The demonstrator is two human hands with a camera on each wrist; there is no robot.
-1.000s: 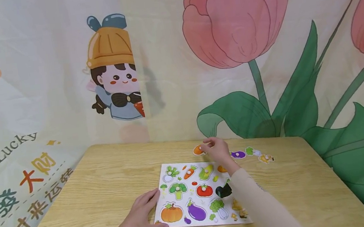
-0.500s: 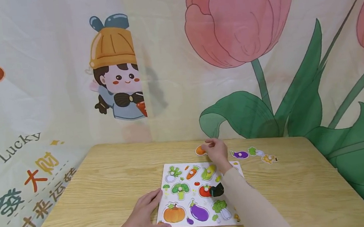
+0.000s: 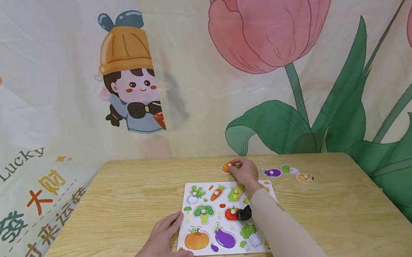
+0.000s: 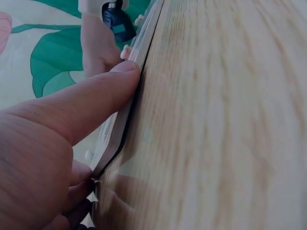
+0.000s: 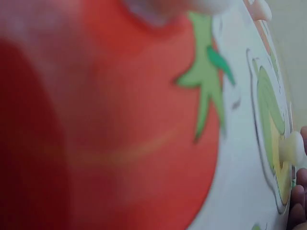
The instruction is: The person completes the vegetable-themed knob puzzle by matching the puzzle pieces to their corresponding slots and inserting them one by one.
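Observation:
In the head view, a white vegetable puzzle board [image 3: 231, 228] lies on the table. My left hand [image 3: 158, 244] rests at its near left corner, thumb [image 4: 103, 91] along the front edge and fingers against the left side. Beyond the far edge my right hand [image 3: 246, 170] pinches the knob of an orange pumpkin puzzle piece [image 3: 226, 168], partly hidden by the fingers. Knobbed pieces such as the broccoli [image 3: 204, 217] and tomato [image 3: 231, 215] sit in the board. Printed pumpkin [image 3: 196, 241] and eggplant [image 3: 225, 239] spaces have no knobs. The tomato fills much of the right wrist view.
Behind the board to the right lie loose eggplant [image 3: 272, 173], bok choy [image 3: 290, 170] and yellow [image 3: 305, 178] puzzle pieces. A black device [image 3: 244, 213] on the right wrist hangs over the board. The wooden table [image 3: 122, 196] ends at a printed cloth [image 3: 184, 63].
My right forearm and its black device have shifted left over the board, now partly covering the tomato. The right fingers stay at the pumpkin piece; my left hand keeps its place at the corner.

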